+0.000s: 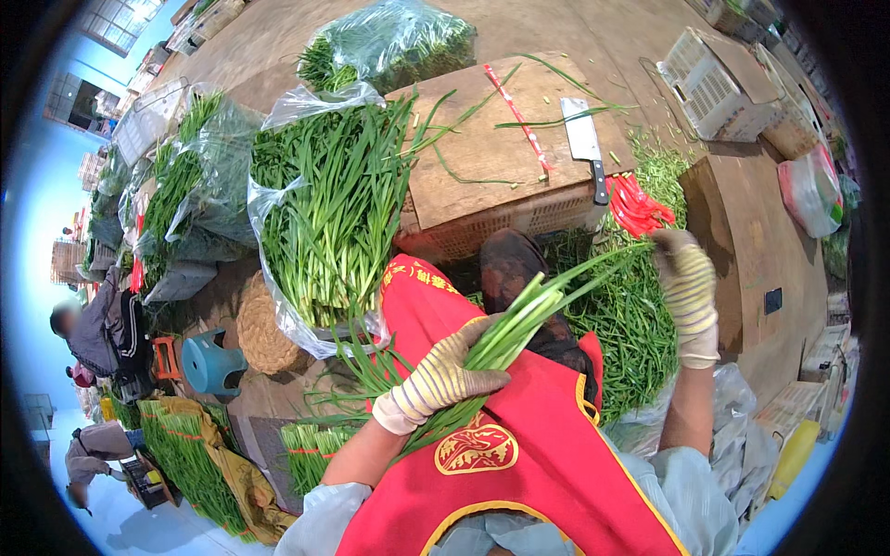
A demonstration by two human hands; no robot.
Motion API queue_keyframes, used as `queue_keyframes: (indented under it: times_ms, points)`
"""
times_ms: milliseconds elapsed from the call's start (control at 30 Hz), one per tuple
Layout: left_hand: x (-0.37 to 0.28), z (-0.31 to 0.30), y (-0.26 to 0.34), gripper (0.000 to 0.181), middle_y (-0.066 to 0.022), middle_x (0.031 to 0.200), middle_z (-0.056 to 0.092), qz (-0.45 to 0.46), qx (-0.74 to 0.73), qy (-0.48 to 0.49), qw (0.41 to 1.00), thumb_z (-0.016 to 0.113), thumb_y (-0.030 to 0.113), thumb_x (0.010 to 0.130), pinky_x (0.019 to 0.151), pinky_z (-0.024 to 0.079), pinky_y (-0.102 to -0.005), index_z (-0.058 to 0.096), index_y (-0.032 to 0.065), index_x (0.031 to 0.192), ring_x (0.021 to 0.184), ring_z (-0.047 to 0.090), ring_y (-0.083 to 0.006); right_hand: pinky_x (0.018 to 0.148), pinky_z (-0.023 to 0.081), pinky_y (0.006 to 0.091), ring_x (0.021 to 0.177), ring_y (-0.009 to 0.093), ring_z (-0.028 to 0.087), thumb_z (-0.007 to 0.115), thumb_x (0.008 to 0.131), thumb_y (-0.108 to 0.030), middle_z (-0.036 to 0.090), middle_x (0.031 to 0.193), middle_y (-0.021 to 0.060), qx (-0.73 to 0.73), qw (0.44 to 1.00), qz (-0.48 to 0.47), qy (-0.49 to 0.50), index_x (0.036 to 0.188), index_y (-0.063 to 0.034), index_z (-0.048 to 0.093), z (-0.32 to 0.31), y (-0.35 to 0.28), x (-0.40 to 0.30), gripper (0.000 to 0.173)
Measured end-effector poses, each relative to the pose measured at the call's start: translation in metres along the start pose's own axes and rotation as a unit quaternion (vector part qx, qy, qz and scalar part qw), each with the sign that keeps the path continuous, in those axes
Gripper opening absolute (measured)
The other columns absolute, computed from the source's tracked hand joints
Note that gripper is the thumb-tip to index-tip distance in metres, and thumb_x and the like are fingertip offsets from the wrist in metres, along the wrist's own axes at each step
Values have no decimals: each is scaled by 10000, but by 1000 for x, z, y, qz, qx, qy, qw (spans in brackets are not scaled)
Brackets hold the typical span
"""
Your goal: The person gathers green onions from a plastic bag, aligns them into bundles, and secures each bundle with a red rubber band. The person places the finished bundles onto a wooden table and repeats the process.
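My left hand [445,375], in a striped work glove, is closed around a bunch of green garlic chives [514,323] above the red apron on my lap. The bunch's pale ends point up and right. My right hand [685,292], gloved alike, is out at the right, its fingertips at thin green leaves that stretch from the bunch. Just beyond it lie red plastic strips [636,205]. A cleaver [583,135] with a black handle rests on the wooden board [473,181], near a red-and-white strip [518,118]. Left of the board, an open plastic bag holds many loose chives [327,215].
Loose leaves [626,340] are heaped right of my knees. A woven round seat [268,326] and a blue stool [208,361] stand at left. Tied bundles [188,459] lie lower left. A phone [773,301] rests on cardboard at right. Other people are at far left.
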State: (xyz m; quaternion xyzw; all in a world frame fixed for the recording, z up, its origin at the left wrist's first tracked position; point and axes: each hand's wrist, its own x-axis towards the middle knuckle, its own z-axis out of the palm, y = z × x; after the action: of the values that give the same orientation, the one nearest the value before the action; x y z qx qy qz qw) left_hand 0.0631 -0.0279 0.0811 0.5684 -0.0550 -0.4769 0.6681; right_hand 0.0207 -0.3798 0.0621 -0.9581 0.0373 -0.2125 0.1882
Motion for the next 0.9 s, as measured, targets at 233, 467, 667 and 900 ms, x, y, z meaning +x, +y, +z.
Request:
queue_keyframes:
  times_ms: [233,467,667,900]
  points:
    - [12,4,-9,780,-49,1260,536,11,-38,47,998,782,65,714,1026,360,-297,374,4,1376,1169,491,-149,783,499,373,926,317,604,674,735,-16,627,1012,127,131,981,117,-84,1070,-66,609,-20,-49,-30,345]
    - [8,16,-1,613,-49,1089,586,35,2,105,994,716,-3,743,877,480,-284,416,13,1277,1013,558,-131,629,528,360,794,277,645,637,780,-208,617,982,97,157,950,-191,-191,1074,-90,604,28,-153,12,318]
    - [5,11,-7,646,-51,1139,570,57,-5,70,996,741,10,725,929,446,-297,430,16,1292,1050,541,-144,618,542,359,777,265,664,514,829,-150,647,992,109,142,917,-310,-207,1051,-64,612,35,-140,8,257]
    - [13,3,-6,709,-38,1191,566,0,-9,12,1000,784,65,712,986,403,-301,433,22,1326,1117,520,-149,562,532,365,703,275,647,512,827,-144,626,898,113,105,945,-238,-197,1019,-59,606,42,-141,-1,229]
